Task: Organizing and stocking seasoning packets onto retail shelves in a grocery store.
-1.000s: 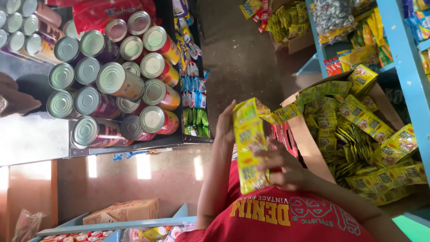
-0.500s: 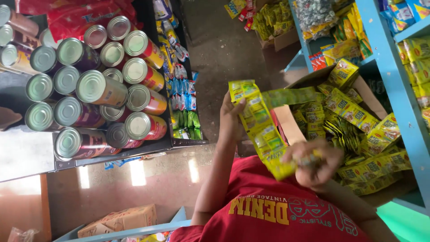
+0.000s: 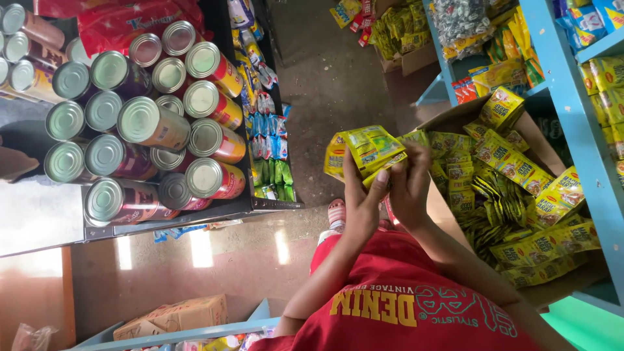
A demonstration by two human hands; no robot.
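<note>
Left hand (image 3: 359,201) and right hand (image 3: 408,188), fingers curled shut on a bunch of yellow sachets (image 3: 364,151), held together above the floor just beside an open cardboard box (image 3: 448,118). Box filled with loose yellow sachet strips (image 3: 513,195), set against a blue shelf (image 3: 578,117). Opposite, a dark tray (image 3: 195,218) packed with tin cans (image 3: 140,123) lying on their sides.

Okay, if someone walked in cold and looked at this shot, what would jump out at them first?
Probably the bunch of yellow sachets at centre, gripped by the left hand and the right hand together. Right beside them, a cardboard box brims with more yellow sachets under the blue shelving. At left, stacked tin cans show their shiny silver lids.
</note>
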